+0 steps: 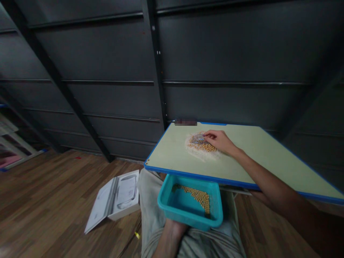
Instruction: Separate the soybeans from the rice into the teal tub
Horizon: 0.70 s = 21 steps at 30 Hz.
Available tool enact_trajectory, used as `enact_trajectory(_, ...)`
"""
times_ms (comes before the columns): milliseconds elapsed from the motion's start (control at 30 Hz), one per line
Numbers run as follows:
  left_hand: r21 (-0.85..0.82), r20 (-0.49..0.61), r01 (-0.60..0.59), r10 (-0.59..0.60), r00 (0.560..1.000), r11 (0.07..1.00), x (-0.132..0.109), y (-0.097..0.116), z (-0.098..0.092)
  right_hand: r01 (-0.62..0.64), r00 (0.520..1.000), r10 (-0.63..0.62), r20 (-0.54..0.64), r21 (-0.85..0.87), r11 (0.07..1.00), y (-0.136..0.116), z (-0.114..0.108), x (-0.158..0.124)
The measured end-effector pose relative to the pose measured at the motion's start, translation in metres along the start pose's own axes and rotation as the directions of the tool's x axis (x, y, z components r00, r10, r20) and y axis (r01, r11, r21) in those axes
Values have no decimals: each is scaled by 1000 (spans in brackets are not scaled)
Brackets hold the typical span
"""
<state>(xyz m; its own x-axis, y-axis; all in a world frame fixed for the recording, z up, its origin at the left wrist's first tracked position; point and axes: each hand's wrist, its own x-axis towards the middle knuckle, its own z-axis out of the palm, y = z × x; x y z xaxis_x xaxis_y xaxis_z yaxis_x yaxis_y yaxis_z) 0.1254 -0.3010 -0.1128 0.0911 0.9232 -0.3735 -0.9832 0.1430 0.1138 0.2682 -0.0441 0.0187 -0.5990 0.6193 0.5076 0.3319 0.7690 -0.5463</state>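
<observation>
A pile of yellow-tan soybeans (pixel 211 147) and pale fine grains (pixel 202 154) lies on the light green tabletop (pixel 242 139). My right hand (pixel 219 140) is over the right side of this pile, its fingers pinched on a small shiny, bluish spoon-like tool (pixel 198 139) whose exact shape is blurred. On my lap rests a teal plastic basin (pixel 182 214), with more soybeans (pixel 200 196) along its far and right sides. My left hand (pixel 176 227) reaches beneath the basin and supports it. Its fingers are hidden.
Blue edging (pixel 188 174) borders the table, which stands against a dark panelled wall (pixel 113 100). An open white box (pixel 125 193) sits on the wooden floor (pixel 64 190) to my left. A dark blurred-out item (pixel 186 122) lies at the table's far edge.
</observation>
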Motion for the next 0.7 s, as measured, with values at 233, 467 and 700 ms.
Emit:
enact_trajectory(233,72,-7,-13,13,1000,997,-1,0,1,-15,995,12,-103,-24,1000,2,1,3)
enact_trajectory(467,99,-76,-34,41,996,995,-1,0,0,-3,999,2,-44,-30,1000,-5,2,0)
enact_trajectory(700,39,-151,-36,41,988,999,-3,1,6,61,998,-60,23,-34,998,-18,13,-1)
